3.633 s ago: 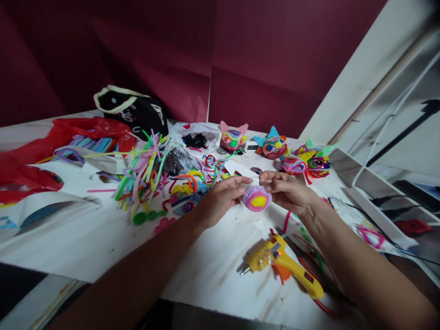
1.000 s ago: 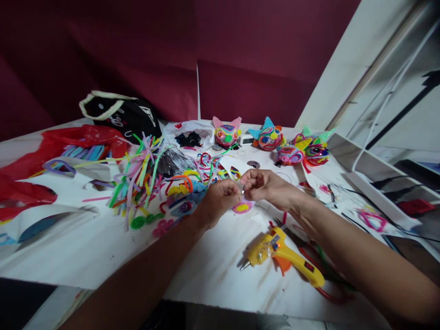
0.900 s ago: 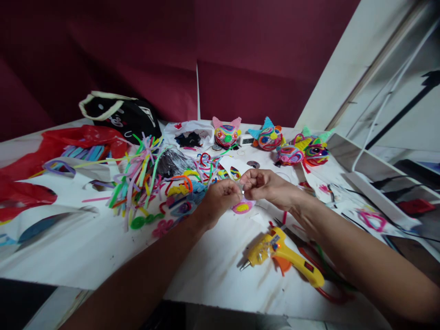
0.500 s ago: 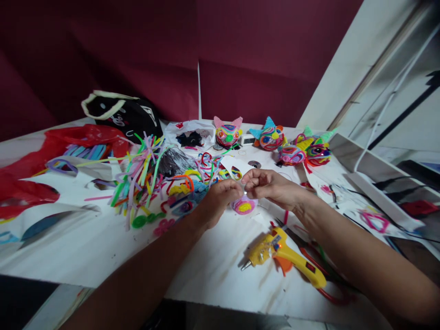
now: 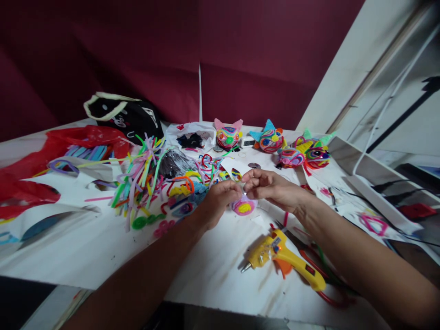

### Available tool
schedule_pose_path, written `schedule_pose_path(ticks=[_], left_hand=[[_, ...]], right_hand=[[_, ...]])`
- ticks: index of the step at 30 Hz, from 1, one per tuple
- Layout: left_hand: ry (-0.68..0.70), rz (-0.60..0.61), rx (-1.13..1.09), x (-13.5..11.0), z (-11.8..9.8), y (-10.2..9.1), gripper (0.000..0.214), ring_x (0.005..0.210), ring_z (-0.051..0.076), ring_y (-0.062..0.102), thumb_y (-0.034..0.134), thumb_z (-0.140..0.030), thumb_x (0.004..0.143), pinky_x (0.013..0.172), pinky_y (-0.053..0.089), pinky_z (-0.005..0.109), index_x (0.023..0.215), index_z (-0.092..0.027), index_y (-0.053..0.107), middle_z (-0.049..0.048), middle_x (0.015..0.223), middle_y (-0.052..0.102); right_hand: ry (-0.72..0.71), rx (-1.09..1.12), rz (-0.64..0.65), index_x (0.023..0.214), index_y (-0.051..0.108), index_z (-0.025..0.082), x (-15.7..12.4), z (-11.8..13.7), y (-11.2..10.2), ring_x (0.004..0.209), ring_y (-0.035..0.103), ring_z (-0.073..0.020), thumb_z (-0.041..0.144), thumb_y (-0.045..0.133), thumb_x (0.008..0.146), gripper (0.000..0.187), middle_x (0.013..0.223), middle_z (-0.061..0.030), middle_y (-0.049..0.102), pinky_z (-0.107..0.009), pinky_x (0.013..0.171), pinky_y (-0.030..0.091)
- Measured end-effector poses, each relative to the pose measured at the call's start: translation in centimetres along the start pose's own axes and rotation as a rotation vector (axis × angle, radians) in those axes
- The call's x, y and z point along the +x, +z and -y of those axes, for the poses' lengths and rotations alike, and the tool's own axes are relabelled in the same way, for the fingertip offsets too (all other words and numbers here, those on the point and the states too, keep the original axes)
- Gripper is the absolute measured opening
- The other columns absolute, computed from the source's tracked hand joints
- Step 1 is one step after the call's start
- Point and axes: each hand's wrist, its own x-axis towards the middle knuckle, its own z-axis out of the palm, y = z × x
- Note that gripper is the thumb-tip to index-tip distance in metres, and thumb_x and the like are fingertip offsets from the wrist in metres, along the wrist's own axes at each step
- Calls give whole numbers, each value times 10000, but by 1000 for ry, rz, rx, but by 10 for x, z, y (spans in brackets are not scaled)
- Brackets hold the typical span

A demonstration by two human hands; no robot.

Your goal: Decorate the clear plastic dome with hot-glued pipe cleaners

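Observation:
My left hand (image 5: 222, 198) and my right hand (image 5: 264, 185) meet near the middle of the table, fingertips almost touching. Both have their fingers pinched together; whatever sits between the fingertips is too small to make out. Just below them is a small round pink and lilac piece (image 5: 244, 207) with a yellow centre, partly hidden by the hands. A yellow glue gun (image 5: 283, 257) lies on its side in front of my right hand, its nozzle pointing left. Red-handled pliers or scissors (image 5: 335, 298) lie partly under the glue gun and my right forearm.
Pipe cleaners (image 5: 140, 176) are heaped left of my hands, beside a red plastic bag (image 5: 87, 133) and a black bag (image 5: 129, 119). Colourful eared balls (image 5: 229, 134) line the back. A white power strip (image 5: 383, 201) with cables runs along the right.
Both hands keep almost the same pinched pose over the pink piece. The view has shifted very slightly; nothing on the table has visibly moved.

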Motion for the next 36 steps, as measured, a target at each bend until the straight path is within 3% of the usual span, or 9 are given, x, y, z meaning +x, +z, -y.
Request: schedule_pose_path(ticks=[6,15,19,23,26,30,32,36], left_hand=[[44,-27,40,1,0,-1,121,580,95,426,649,-249,603,558,304,234,658,-159,590,-32,623,514],[108,-91,107,6,3,-3,98,559,89,438,655,-230,596,545,306,224,656,-161,620,-29,608,550],[150,-120,80,9,4,-6,97,593,95,462,672,-208,583,574,338,213,650,-161,619,-27,622,564],[134,-179,74,10,1,-6,120,572,88,437,694,-217,567,537,316,208,634,-164,611,-34,595,538],[102,-216,71,10,-2,-4,127,568,86,441,693,-212,552,518,307,207,626,-163,603,-27,603,542],[50,-240,67,11,0,-5,139,520,73,411,693,-208,558,480,269,206,645,-167,593,-33,575,511],[36,-234,71,12,2,-7,131,502,72,399,688,-216,582,466,259,209,656,-173,589,-37,564,485],[30,-228,70,14,4,-11,140,496,70,398,697,-235,601,461,285,206,651,-169,584,-36,567,468]], right_hand=[[-51,-28,-73,916,647,189,-6,6,-8,868,627,-164,138,750,584,351,913,-30,690,-311,836,454],[-144,-117,-306,916,671,215,-40,9,-31,970,596,-182,202,814,626,324,969,-24,652,-330,917,436],[-169,-217,-385,867,682,235,-64,9,-45,932,587,-196,259,813,658,247,942,-27,646,-339,885,444],[-120,-431,-468,804,675,236,-91,2,-56,773,584,-197,418,757,727,215,823,-40,651,-342,729,464],[-94,-656,-400,809,655,228,-115,-10,-53,662,561,-182,491,610,841,269,727,-42,634,-330,632,454],[30,-978,-142,934,617,238,-142,-29,-29,705,584,-182,398,541,899,181,859,-56,656,-327,643,471],[89,-1103,-60,998,604,225,-149,-38,-17,772,595,-217,426,536,897,234,945,-91,649,-360,670,482],[135,-1197,-38,1093,612,176,-150,-50,-7,918,598,-289,418,534,892,324,1080,-164,629,-445,786,497]])
